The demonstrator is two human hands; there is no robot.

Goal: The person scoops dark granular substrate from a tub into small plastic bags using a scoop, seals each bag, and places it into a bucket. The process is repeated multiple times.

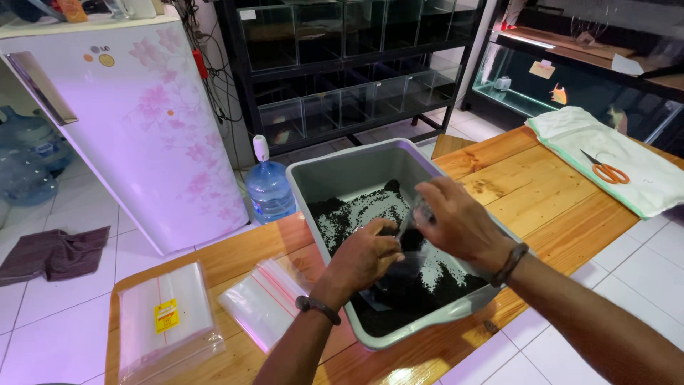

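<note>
Clear bag [399,267] between both hands, over tub [335,171]

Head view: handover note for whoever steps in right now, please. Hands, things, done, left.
Left hand: over the grey tub, holding a small clear bag by its edge.
Right hand: above the bag, fingers pinched on its top.
Tub: on the wooden table, part covered with black granules.
Done: bag looks part filled with dark granules.
Left: bag not visibly sealed; loose bags and a wrapped stack lie to the left.
</note>
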